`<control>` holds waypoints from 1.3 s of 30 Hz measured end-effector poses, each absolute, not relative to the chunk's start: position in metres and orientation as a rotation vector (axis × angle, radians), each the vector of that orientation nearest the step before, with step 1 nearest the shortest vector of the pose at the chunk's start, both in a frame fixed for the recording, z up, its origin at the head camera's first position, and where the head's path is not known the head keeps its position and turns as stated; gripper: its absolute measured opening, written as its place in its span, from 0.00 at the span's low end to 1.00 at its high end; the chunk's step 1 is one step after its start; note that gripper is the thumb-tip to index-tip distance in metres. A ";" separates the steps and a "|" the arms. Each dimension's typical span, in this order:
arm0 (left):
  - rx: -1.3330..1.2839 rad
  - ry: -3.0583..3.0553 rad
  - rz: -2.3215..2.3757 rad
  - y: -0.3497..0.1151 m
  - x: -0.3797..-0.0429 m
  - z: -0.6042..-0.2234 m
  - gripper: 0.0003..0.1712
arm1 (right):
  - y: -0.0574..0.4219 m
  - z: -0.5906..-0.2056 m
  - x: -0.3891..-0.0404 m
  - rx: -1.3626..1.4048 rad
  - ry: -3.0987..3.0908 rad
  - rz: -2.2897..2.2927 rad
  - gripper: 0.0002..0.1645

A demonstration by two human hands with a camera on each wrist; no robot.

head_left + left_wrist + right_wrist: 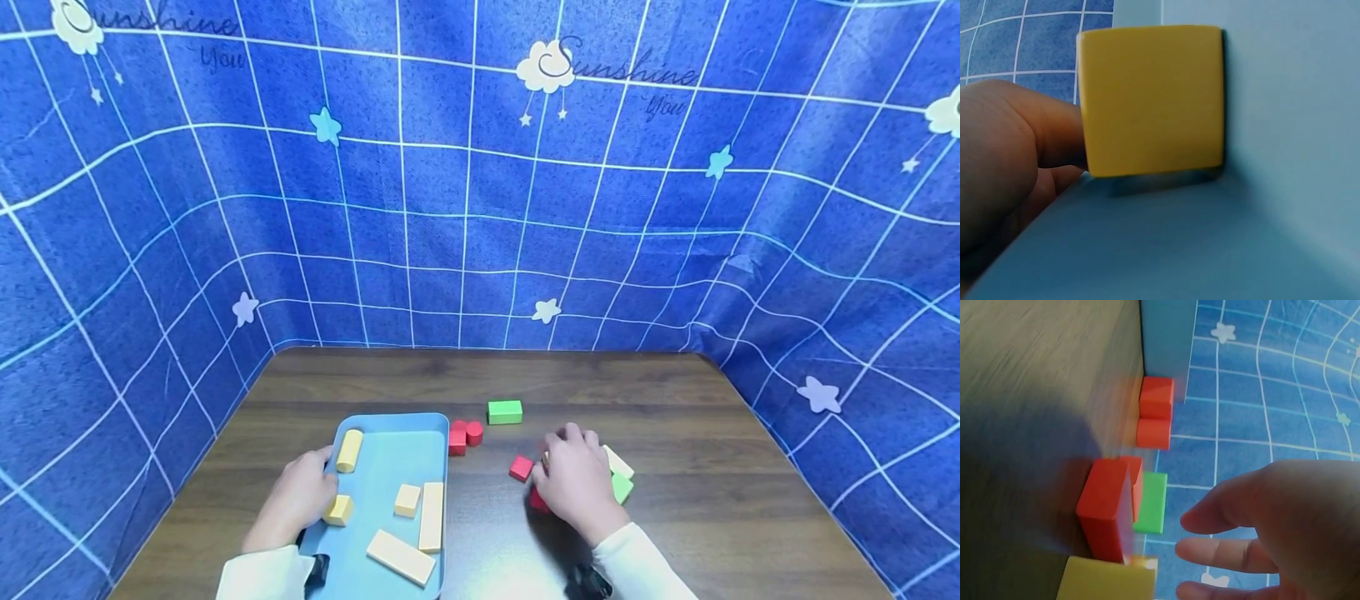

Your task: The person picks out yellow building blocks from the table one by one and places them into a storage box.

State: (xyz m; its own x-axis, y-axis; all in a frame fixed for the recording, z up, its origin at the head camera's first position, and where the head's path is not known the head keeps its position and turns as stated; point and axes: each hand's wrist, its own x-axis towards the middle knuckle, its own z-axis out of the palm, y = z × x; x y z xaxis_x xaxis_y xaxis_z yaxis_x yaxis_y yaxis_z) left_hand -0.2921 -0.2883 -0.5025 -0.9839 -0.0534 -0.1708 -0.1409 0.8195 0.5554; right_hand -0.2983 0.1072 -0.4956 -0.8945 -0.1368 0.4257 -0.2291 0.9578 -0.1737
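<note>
My left hand (296,492) grips the left wall of a light blue tray (390,421), its thumb over the rim. Just inside that wall sits a yellow block (1150,100), close to the thumb. My right hand (576,475) hovers over a loose group of blocks, fingers bent loosely and apart, with nothing between them in the right wrist view. Under and around it are a red block (1105,500), a yellow block (1107,581), a green block (622,487) and a cream block (618,461), all partly hidden by the hand in the head view. A small red block (521,468) lies left of its fingers.
Inside the tray lie a yellow cylinder (349,451), a cream cube (407,500) and two long cream blocks. Several red blocks (457,442) sit against the tray's right side. A green block (505,412) lies farther back on the wooden table (600,375). Blue cloth surrounds the table.
</note>
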 end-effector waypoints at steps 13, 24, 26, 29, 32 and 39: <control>-0.157 2.845 0.909 -0.287 -0.292 -0.501 0.30 | 0.114 -0.502 -0.301 0.114 -2.810 0.366 0.15; -0.146 2.869 0.880 -0.288 -0.293 -0.503 0.30 | 0.115 -0.506 -0.303 0.055 -2.809 0.364 0.17; -0.124 2.893 0.864 -0.289 -0.294 -0.504 0.30 | 0.115 -0.508 -0.304 0.038 -2.823 0.352 0.19; -0.095 2.922 0.846 -0.290 -0.294 -0.505 0.30 | 0.116 -0.511 -0.305 0.021 -2.847 0.335 0.22; -0.078 2.939 0.828 -0.290 -0.294 -0.505 0.29 | 0.117 -0.513 -0.306 0.014 -2.855 0.323 0.22; -0.088 2.940 0.842 -0.289 -0.292 -0.504 0.30 | 0.118 -0.514 -0.306 0.021 -2.834 0.310 0.18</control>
State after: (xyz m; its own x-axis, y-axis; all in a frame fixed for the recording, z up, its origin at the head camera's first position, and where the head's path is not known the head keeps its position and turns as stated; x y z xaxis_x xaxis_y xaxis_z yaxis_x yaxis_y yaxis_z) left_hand -0.2921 -0.2895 -0.5040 -0.9950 -0.0328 -0.0942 -0.0777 0.8471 0.5258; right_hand -0.3062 0.1178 -0.5145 -0.9581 0.0169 0.2861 -0.0455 0.9767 -0.2098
